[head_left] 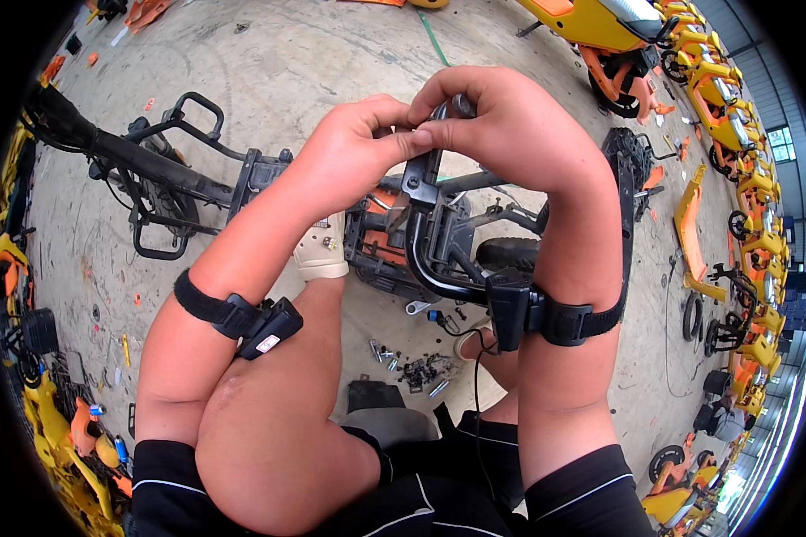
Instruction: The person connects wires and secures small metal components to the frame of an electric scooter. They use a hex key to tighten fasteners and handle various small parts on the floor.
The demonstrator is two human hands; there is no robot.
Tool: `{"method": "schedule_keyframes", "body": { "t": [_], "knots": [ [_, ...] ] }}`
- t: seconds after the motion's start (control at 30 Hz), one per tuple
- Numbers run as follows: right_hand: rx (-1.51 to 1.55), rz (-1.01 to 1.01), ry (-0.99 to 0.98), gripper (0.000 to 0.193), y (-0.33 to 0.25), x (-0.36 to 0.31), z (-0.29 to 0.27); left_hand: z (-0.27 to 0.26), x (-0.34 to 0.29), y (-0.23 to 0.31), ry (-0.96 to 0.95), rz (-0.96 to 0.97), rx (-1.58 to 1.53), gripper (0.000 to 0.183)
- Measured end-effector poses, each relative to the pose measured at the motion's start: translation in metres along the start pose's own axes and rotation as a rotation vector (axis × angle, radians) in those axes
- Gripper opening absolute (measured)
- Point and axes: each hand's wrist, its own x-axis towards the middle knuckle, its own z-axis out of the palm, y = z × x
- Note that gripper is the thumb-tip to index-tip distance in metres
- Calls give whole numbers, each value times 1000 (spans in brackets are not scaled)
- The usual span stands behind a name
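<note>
Both hands — left hand (pixel 354 143), right hand (pixel 501 116) — pinch the top of a black metal bracket (pixel 421 192): likely stiff, heavy — best gripped by its edges.

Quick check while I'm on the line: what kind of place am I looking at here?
Probably a workshop for repairing or stripping shared bikes. A long row of yellow bikes lines the right side, a stripped black frame lies on the concrete floor, and loose bolts are scattered near the person's knees.

Loose bolts (pixel 412 367) litter the floor near yellow bikes (pixel 734 116).
</note>
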Motion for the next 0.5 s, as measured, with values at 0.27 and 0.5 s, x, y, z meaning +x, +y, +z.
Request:
{"method": "schedule_keyframes", "body": {
  "t": [0.27, 0.5],
  "knots": [
    [-61, 37, 44, 31, 0, 2, 4, 5, -1, 5, -9, -43, -25, 24],
    [-82, 63, 64, 38, -1, 4, 5, 4, 1, -2, 28, -43, -62, 19]
  ]
}}
